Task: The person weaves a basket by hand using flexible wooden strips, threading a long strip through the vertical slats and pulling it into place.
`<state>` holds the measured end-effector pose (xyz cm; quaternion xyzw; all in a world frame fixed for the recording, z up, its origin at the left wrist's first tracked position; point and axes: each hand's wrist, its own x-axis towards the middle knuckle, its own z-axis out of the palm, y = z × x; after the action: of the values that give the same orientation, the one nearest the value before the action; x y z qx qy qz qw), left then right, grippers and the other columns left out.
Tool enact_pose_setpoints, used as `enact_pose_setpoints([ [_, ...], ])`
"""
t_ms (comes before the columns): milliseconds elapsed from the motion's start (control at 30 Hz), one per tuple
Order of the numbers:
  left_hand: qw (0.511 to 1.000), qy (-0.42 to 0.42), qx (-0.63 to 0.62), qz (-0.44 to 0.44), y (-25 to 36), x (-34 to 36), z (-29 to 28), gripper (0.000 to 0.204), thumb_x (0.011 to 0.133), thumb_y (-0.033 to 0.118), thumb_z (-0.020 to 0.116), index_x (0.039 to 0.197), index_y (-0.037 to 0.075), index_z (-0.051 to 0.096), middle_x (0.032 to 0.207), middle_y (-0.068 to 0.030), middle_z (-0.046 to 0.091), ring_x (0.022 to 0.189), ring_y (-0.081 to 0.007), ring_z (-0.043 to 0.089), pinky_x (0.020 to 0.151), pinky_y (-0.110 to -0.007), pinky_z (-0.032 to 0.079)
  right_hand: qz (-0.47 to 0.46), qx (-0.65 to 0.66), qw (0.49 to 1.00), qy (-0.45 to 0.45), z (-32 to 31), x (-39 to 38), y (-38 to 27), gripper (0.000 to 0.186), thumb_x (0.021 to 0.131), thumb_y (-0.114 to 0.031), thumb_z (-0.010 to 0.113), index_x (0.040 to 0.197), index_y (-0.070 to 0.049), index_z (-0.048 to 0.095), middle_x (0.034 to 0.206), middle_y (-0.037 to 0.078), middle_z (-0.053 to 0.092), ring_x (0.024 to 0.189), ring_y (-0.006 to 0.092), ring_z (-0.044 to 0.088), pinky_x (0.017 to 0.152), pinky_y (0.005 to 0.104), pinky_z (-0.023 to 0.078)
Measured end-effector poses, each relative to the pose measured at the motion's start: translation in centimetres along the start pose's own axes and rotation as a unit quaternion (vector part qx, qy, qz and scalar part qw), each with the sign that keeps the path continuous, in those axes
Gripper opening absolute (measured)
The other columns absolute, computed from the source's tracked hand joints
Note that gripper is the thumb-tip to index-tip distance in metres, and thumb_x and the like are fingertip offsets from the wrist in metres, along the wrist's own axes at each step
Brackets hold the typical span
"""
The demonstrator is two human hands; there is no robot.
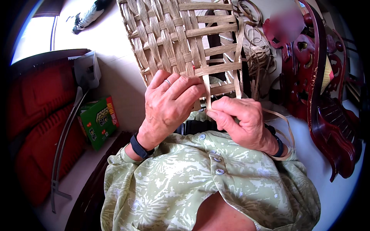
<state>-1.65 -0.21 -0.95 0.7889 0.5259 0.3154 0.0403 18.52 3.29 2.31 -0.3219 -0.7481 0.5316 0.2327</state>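
Note:
A panel woven from flat tan strips (168,36) hangs in front of me, tightly woven on the left and with open gaps on the right. My left hand (169,106), a ring on one finger, is closed at its lower edge with fingers curled onto the weave. Just to the right, my right hand (241,117) pinches a narrow strip (206,90) between thumb and fingers. That strip runs upward into the panel's open part. From behind the right hand a loose strip tail (287,125) loops around near the wrist. The left fingertips are partly hidden.
Bundles of loose strips (259,57) lie beyond the panel at right. Carved dark-red wooden furniture (318,73) stands at far right. On the left are red cushioned seats (48,115), a grey metal stand (58,161) and a green box (98,131).

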Motion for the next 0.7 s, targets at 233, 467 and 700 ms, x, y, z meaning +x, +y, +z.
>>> enact_pose_setpoints([
  [233,1.0,-0.008,-0.02,0.008,-0.1,-0.5,-0.5,0.02,0.069,0.011,0.071,0.088,0.012,0.064,0.095,0.0028,0.067,0.074,-0.014,0.06,0.069,-0.031,0.045,0.154,0.174,0.97,-0.075,0.8,-0.4,0.3,0.015,0.098,-0.013,0.063,0.089,-0.002,0.063,0.062,0.001,0.06,0.054,0.0047,0.055,0.051,0.0238,0.043],
  [467,0.996,0.011,-0.084,-0.01,-0.6,-1.2,-1.0,0.023,0.071,0.001,0.07,0.093,0.006,0.065,0.099,-0.0037,0.069,0.076,-0.0199,0.061,0.069,-0.035,0.044,0.136,0.128,0.981,-0.045,1.6,-0.8,0.7,0.014,0.095,-0.011,0.065,0.086,-0.001,0.063,0.065,0.004,0.062,0.059,0.0088,0.062,0.054,0.0279,0.047],
  [700,0.94,0.235,-0.098,-0.226,-2.4,-0.6,-2.0,0.029,0.086,0.004,0.072,0.114,0.001,0.065,0.107,-0.0087,0.069,0.089,-0.0162,0.063,0.079,-0.03,0.048,0.037,0.013,0.999,-0.009,2.1,-0.9,1.5,0.011,0.093,-0.01,0.066,0.089,-0.002,0.06,0.064,0.011,0.058,0.056,0.026,0.062,0.053,0.0347,0.048],
])
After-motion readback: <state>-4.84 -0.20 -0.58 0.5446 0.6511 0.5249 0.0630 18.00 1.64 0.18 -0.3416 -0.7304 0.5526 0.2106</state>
